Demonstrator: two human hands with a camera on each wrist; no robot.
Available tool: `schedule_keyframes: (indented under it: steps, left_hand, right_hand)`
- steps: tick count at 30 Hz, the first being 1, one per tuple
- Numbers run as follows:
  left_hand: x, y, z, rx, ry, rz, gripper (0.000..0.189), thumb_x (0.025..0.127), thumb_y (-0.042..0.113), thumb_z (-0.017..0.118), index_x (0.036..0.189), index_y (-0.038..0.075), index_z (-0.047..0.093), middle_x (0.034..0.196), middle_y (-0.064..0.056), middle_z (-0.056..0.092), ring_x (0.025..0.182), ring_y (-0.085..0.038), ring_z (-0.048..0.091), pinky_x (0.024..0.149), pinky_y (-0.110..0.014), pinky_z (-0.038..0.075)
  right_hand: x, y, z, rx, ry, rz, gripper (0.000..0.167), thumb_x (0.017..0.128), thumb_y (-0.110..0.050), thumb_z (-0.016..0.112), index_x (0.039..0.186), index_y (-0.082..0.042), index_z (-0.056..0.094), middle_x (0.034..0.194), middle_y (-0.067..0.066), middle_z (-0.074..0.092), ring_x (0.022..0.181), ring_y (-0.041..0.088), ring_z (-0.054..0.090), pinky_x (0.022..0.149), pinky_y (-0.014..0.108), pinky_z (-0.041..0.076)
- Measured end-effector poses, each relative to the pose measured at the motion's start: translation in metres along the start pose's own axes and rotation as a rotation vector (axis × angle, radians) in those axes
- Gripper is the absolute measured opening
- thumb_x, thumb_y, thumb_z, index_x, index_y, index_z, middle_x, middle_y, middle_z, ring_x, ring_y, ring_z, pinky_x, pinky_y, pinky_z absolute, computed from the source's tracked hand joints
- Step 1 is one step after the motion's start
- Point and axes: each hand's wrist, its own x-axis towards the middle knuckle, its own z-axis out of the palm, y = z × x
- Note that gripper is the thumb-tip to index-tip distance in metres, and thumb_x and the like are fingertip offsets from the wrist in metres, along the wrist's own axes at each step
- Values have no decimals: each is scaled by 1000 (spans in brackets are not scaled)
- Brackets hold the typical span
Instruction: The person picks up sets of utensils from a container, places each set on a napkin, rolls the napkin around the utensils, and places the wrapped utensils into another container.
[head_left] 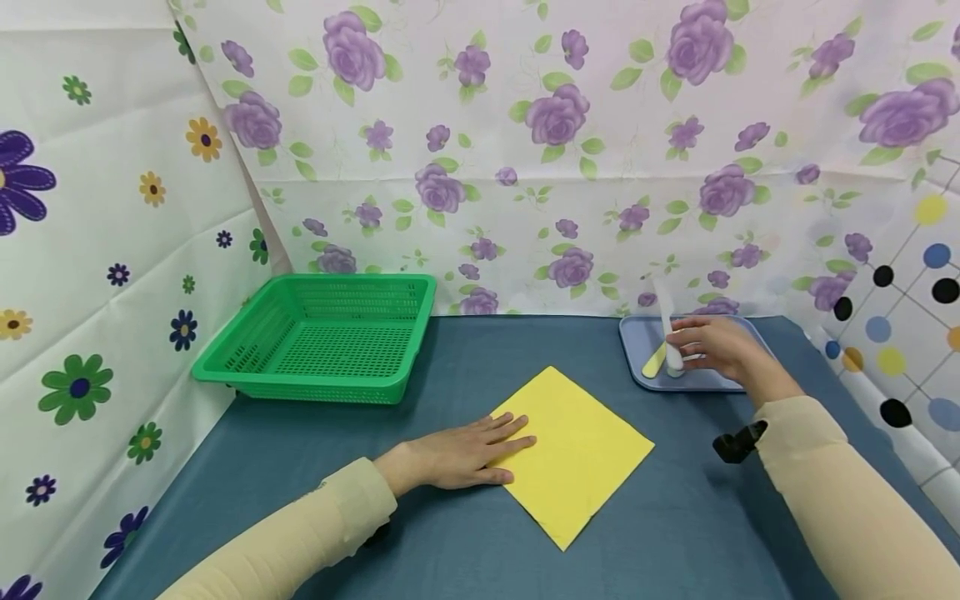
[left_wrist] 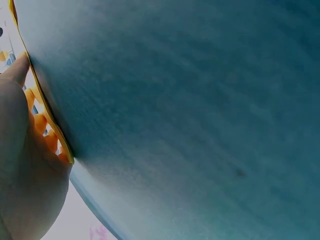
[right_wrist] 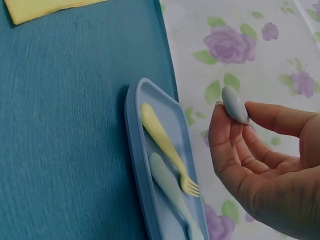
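My left hand (head_left: 467, 455) lies with spread fingers on the left corner of a square yellow napkin (head_left: 573, 446), set as a diamond on the table. In the left wrist view the napkin's edge shows beside the hand (left_wrist: 35, 185). At the right, my right hand (head_left: 716, 343) pinches a slim white utensil (head_left: 666, 325) held upright over a blue tray (head_left: 639, 335). The right wrist view shows its rounded end (right_wrist: 234, 104) between thumb and fingers; the rest is hidden. A yellow fork (right_wrist: 167, 142) and a pale green utensil (right_wrist: 172, 185) lie side by side on the tray.
A green plastic basket (head_left: 311, 387) with slatted sides stands at the back left of the blue-covered table (head_left: 480, 350). Flowered sheets (head_left: 450, 125) rise along the back and left, a dotted one (head_left: 900, 333) at the right. A black strap piece (head_left: 738, 442) hangs at my right cuff.
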Motion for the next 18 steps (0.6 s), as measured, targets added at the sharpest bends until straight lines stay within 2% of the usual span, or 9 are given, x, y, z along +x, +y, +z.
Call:
schedule_keyframes:
  steps: [7,18]
  left_hand:
    - [4,3,0,1,7,14,65,113,50,34,169,25,13,176,-3,0,161,-23,0,130,-40,8]
    - [3,5,-2,10,-8,-8,65,113,51,34,169,26,12,176,-2,0,161,-22,-1,130,-40,8]
  right_hand:
    - [3,-1,3,8,-23,1,67,108,-22,59,159,9,28,123,9,53,100,19,59,85,33,59]
    - [3,-2,6,18,-28,10,65,108,-21,60,157,8,30,122,7,54,97,17,60,85,33,59]
